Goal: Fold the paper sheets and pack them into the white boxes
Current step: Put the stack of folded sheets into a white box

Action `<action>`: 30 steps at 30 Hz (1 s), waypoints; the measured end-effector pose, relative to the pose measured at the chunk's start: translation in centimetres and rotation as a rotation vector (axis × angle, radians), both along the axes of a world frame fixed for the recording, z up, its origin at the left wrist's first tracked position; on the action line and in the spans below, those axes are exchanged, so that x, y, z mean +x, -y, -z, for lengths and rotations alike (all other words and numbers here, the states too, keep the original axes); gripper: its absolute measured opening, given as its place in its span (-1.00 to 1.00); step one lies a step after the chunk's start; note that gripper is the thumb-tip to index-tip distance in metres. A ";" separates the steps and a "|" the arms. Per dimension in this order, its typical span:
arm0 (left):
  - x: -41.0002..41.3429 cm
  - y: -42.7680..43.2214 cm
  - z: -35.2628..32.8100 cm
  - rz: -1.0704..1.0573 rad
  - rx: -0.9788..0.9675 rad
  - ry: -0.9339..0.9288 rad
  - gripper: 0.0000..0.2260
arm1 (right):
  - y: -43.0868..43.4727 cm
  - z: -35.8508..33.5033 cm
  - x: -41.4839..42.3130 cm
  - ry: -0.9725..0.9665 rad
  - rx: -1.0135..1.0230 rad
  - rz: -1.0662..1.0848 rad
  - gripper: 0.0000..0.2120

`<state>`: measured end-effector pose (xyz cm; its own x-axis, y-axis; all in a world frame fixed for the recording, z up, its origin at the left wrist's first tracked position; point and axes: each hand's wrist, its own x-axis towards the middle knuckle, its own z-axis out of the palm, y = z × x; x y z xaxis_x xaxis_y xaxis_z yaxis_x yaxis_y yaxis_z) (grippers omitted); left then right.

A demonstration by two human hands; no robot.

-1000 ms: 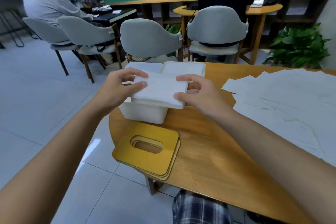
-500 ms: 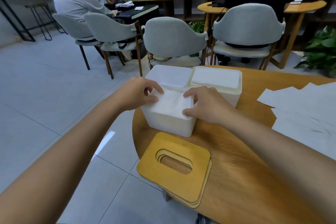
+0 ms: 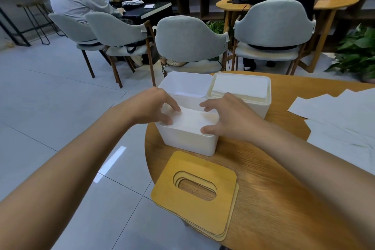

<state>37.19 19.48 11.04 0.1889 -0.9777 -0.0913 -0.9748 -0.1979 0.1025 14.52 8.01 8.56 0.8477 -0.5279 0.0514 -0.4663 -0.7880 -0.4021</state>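
Grip apart, left hand (image 3: 150, 105) and right hand (image 3: 231, 119) press folded paper (image 3: 190, 120) into near white box (image 3: 188, 144).

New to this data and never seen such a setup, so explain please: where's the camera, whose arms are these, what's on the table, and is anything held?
There is no machine here: a person works bare-handed. The single view comes from a wide-angle camera worn on their head, looking forward and down, so both arms reach in from the bottom. The left hand and right hand lay their fingers on the ends of a folded paper sheet lying in the top of the nearest white box. The sheet looks pressed down rather than gripped. Behind it stand two more boxes: the far left box is open, and the far right box is filled with paper. On the round wooden table there is also a stack of wooden lids with oval slots and, at right, loose unfolded sheets.
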 end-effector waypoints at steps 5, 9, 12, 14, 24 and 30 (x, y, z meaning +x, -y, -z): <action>-0.3 1.1 0.2 0.031 0.066 0.015 -0.56 | 0.2 0.5 0.5 0.055 -0.050 -0.002 -0.20; -0.3 1.6 1.0 0.059 0.092 0.113 -0.58 | 0.5 1.2 0.5 0.051 -0.046 0.003 -0.18; -0.6 1.6 1.3 0.076 0.090 0.174 -0.59 | 0.7 1.2 0.5 0.052 -0.035 0.002 -0.18; -0.8 1.6 1.3 0.080 0.086 0.198 -0.59 | 0.6 1.2 0.5 0.054 -0.018 0.008 -0.18; -2.8 1.3 -1.6 0.000 -0.023 0.006 -0.58 | 0.2 0.4 -2.5 0.186 0.034 -0.006 -0.33; -8.0 2.5 -3.6 0.119 -0.159 -0.022 -0.56 | 0.2 -0.7 -7.1 0.277 0.027 0.035 -0.37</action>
<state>29.19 17.00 14.67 0.0704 -0.9955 0.0634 -0.9876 -0.0606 0.1448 7.46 7.84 9.27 0.7846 -0.5606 0.2648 -0.3620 -0.7609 -0.5385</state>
